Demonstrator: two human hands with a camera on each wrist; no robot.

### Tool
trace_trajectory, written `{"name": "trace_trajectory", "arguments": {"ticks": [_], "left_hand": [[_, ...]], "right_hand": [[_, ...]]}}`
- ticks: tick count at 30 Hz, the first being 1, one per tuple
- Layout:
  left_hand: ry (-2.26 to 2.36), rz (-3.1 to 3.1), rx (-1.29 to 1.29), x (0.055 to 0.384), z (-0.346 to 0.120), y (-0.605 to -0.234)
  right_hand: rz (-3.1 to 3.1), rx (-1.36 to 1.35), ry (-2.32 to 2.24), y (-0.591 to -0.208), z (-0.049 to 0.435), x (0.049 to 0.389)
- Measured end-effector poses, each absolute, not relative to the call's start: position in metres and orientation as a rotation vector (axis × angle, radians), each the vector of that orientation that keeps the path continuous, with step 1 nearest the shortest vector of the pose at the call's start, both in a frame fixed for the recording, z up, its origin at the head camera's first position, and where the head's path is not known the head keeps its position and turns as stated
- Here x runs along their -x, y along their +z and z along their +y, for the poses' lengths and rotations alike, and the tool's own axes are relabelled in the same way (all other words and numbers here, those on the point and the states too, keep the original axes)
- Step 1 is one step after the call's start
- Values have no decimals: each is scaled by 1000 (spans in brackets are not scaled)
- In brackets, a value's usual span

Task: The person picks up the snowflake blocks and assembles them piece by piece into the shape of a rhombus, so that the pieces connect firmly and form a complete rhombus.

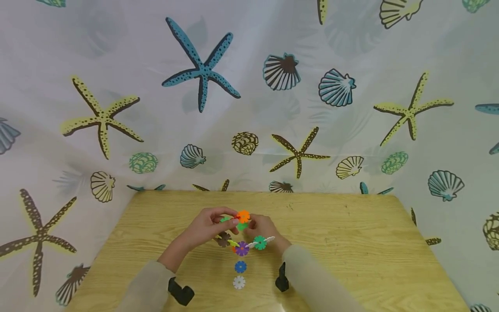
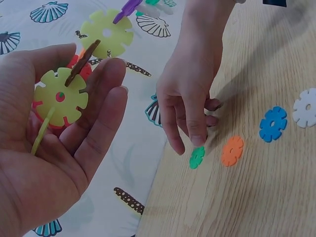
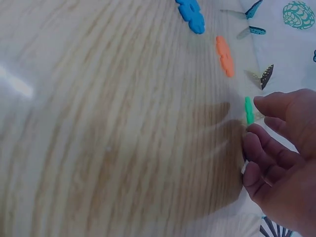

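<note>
My left hand holds a chain of slotted plastic flower discs, its fingers curved round one end. At that end, a yellow disc faces the left wrist camera, with red pieces partly hidden behind it. An orange disc shows at my left fingertips. The chain hangs toward me through a brown disc, a purple disc and a teal-green disc. My right hand reaches down with loosely bent fingers. One fingertip is right at the edge of a green disc lying on the table.
A loose orange disc, a blue disc and a white disc lie in a row on the wooden table. Behind the table hangs a white curtain printed with starfish and shells.
</note>
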State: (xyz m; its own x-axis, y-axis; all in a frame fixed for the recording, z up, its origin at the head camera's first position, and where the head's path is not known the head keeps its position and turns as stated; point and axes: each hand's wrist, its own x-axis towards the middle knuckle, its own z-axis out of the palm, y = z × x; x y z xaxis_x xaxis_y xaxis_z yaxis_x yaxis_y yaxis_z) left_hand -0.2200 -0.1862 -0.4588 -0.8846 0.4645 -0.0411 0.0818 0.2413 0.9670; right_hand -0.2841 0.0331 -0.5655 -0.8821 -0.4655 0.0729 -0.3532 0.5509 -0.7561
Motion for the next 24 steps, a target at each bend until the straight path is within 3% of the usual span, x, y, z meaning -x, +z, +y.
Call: {"name": "trace_trajectory", "arguments": {"ticks": [11, 24], "left_hand": [[1697, 2189, -473, 217, -185, -459], [1672, 2238, -490, 219, -186, -459]], "right_hand": [[2810, 719, -985, -567, 27, 278], [2695, 624, -1112, -568, 27, 285]]}}
